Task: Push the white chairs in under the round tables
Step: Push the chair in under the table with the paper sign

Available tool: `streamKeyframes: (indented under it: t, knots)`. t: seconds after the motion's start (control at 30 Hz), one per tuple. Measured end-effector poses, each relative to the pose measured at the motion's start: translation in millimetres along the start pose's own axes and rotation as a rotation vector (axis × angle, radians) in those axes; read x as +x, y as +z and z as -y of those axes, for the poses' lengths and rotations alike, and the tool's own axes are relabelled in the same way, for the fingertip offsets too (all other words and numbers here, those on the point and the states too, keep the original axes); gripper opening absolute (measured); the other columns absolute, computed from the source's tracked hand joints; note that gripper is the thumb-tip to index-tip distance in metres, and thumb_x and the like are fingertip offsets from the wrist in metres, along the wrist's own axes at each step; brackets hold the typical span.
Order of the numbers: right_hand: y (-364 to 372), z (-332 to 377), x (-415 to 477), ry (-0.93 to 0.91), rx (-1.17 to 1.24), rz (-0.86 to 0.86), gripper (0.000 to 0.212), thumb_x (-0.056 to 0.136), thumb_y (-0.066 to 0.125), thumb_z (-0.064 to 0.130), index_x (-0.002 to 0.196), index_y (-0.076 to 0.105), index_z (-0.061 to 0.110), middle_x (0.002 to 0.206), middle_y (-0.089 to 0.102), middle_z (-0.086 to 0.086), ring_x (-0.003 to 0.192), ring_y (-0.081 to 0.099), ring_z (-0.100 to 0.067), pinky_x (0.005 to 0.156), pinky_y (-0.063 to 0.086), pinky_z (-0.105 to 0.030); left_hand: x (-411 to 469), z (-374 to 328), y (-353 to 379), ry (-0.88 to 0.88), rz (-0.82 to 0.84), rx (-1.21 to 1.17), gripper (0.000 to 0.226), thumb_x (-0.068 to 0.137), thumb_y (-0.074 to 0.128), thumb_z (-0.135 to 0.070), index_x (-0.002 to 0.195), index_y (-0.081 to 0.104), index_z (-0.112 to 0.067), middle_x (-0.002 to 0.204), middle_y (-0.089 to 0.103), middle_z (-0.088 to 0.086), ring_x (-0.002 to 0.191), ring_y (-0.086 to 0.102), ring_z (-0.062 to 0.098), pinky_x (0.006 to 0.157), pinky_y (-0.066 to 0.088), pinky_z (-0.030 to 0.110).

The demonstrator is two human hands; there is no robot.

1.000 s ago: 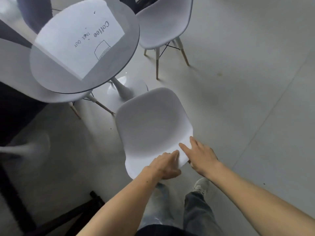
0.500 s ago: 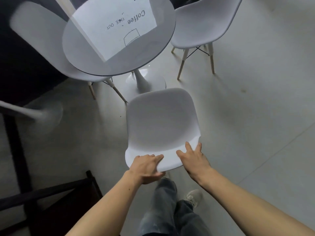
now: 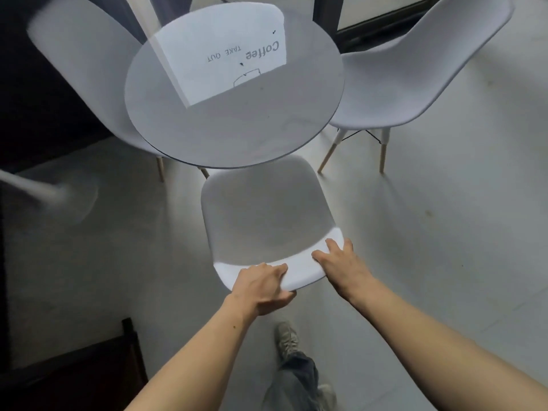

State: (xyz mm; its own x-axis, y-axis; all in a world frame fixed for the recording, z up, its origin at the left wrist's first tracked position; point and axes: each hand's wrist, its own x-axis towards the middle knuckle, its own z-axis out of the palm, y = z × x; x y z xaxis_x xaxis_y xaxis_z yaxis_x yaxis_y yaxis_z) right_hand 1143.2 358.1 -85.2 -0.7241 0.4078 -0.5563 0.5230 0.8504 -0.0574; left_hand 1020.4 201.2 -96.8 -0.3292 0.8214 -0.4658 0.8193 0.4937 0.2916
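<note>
Head view, moved: compared with half a second ago, the white moulded plastic chair (image 3: 264,221) has been carried forward, so that its front seat edge is now seen tucked beneath the rim of the round grey glossy table (image 3: 237,129); earlier a gap of floor lay between them.
Head view, hidden: the pushed chair's legs and the table's pedestal are covered by seat and tabletop; a blurred pale shape at the left edge cannot be identified.
Head view, hands: the left hand (image 3: 262,287) is wrapped over the top edge of the backrest, fingers on top and thumb underneath; the right hand (image 3: 341,262) is laid on the same edge, fingers spread, thumb side not visible.
Head view, surroundings: two more white shell chairs, left (image 3: 86,78) and right (image 3: 409,72), are set around the table.
</note>
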Motion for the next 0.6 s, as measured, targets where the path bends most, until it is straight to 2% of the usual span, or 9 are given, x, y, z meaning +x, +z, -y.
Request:
streamKeyframes:
  t: [0.1,0.2,0.33,0.47,0.6]
  knots:
    - [-21,15,32,0.011,-0.031,-0.035,0.048,0.08,0.051,-0.01,0.12,0.05,0.016,0.125,0.044,-0.012,0.114,0.039,-0.045,0.069,0.05,-0.042,21,32,-28,0.026,-0.04,0.044,0.04,0.069,0.045,-0.055,0.088,0.057,-0.023,0.079,0.068,0.005,0.066,0.052,0.031,0.06,0.038,0.032]
    - [-28,28,46,-0.005,-0.052,-0.039,0.047,0.078,0.054,-0.01,0.117,0.052,0.016,0.118,0.047,-0.012,0.109,0.043,-0.045,0.061,0.046,-0.04,24,53,-41,0.037,-0.06,0.058,0.043,0.066,0.043,-0.055,0.091,0.059,-0.024,0.079,0.069,0.003,0.072,0.06,0.034,0.059,0.039,0.032]
    - [-8,24,29,-0.017,-0.066,-0.023,0.046,0.079,0.051,-0.009,0.117,0.048,0.016,0.122,0.044,-0.014,0.104,0.041,-0.043,0.058,0.042,-0.039,12,39,-19,0.071,-0.016,0.07,0.04,0.068,0.045,-0.055,0.088,0.053,-0.022,0.082,0.069,0.005,0.078,0.064,0.034,0.059,0.037,0.033]
    - [-5,20,22,-0.01,-0.067,-0.035,0.051,0.079,0.056,-0.004,0.123,0.047,0.02,0.127,0.044,-0.011,0.107,0.042,-0.041,0.07,0.048,-0.041,13,32,-9,0.057,-0.018,0.07,0.042,0.07,0.045,-0.056,0.096,0.056,-0.024,0.089,0.071,0.006,0.083,0.065,0.034,0.062,0.036,0.033]
    - [-7,23,14,0.015,-0.046,0.004,0.047,0.086,0.058,0.015,0.13,0.043,0.021,0.137,0.041,-0.011,0.115,0.041,-0.039,0.091,0.044,-0.041,13,25,-6,-0.003,0.087,0.037,0.048,0.073,0.046,-0.05,0.114,0.054,-0.027,0.11,0.069,0.004,0.098,0.063,0.031,0.069,0.039,0.036]
